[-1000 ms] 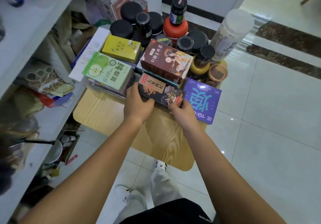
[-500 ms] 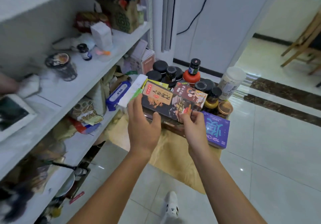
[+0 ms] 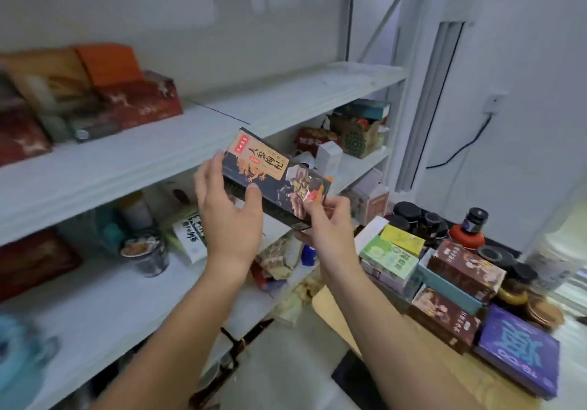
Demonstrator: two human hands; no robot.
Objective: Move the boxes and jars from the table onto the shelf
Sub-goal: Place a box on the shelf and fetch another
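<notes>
Dark box [image 3: 273, 177] is off the table [image 3: 476, 384] now. 1 s ago it lay flat at the near edge of the pile w/ both hands on it; 0.5 s ago it was only just clear of the pile. Now it's up and to the left, held in front of the shelf [image 3: 301, 91], just below the front lip of the bare middle board, long axis tilted down to the right. Not touching any board as far as I can tell.

Left hand [image 3: 228, 206]: grips the box's left end, thumb pressed on the front face, fingers fairly straight up along the end.
Right hand [image 3: 327, 228]: pinches the lower right corner, thumb on front, fingers curled behind.

View has swung from table to shelf. Rest of the stock hasn't moved: green box [image 3: 389, 258], purple box [image 3: 521, 346] and dark-lidded jars [image 3: 416, 215] all on the table, right side.

Meaning: pick-up done, carry approx. done; placing comes next. Likely spot is the open stretch of middle board to the right of the red boxes [image 3: 139, 104], far side of the lip, though that's a guess. Box needs levelling and a lift over the lip first. This is an early item; most of the load is left.
</notes>
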